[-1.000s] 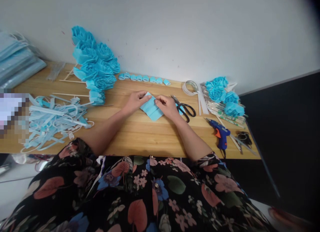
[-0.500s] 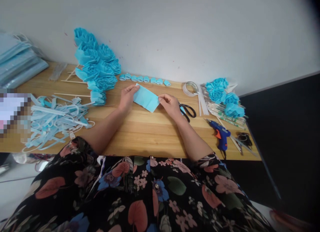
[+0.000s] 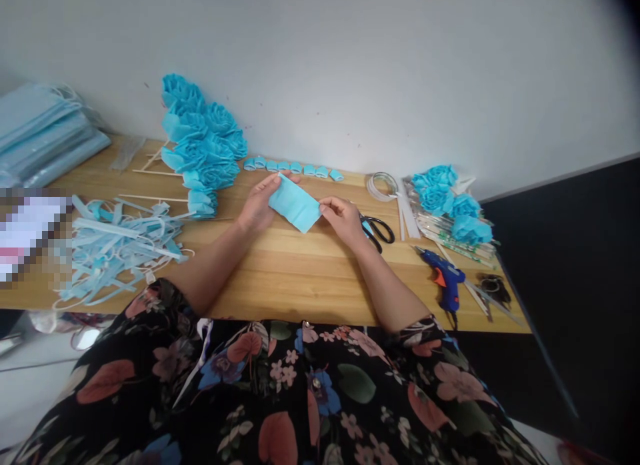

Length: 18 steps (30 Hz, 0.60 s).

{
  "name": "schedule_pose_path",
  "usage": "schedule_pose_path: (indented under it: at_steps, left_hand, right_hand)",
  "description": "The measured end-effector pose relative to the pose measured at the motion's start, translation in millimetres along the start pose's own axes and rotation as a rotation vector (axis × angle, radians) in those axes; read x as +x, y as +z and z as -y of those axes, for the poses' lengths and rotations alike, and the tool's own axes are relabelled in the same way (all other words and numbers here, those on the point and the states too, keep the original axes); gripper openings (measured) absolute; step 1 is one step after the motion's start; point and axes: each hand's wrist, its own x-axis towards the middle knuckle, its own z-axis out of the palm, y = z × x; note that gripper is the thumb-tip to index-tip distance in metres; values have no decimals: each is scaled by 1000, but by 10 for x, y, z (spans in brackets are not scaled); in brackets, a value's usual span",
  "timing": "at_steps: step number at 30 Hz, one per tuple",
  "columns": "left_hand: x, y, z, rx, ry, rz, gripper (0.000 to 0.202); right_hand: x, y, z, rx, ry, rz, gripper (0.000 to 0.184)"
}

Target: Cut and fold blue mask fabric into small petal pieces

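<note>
A light-blue sheet [image 3: 295,203] spans two hands: the left hand [image 3: 259,203] pinches its upper-left corner, the right hand [image 3: 343,219] its right corner. Scissors [image 3: 383,223] lie just beside the right hand; beyond the grip stands a row of blue rolls [image 3: 296,168]; farther right lies a glue gun [image 3: 449,276].

a stack of face masks [image 3: 47,135] lies far left, a glue gun [image 3: 451,285] right

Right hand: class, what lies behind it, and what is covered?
Beyond the right hand, black scissor handles stick out, with some blue material showing between them. The hand covers most or all of the blades; how far the blue material extends is hidden.
</note>
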Motion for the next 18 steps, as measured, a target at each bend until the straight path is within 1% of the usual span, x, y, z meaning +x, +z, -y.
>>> schedule_pose_path:
  at_steps: [4,8,11,15,18]
  left_hand:
    - [23,-20,32,36,-9,-33,40]
    - [38,-35,48,32,-12,-38,40]
    - [58,-53,60,54,-15,-88,37]
    - [101,-94,71,196,56,-158,30]
    - [103,-105,57,273,103,-138,29]
  right_hand:
    - [6,-3,11,9,3,-11,22]
    - [6,-13,39,23,-12,-9,36]
    - [3,-16,52,23,-24,25,36]
    - [-2,-22,62,18,-19,41,36]
    - [-3,-45,72,5,-14,72,37]
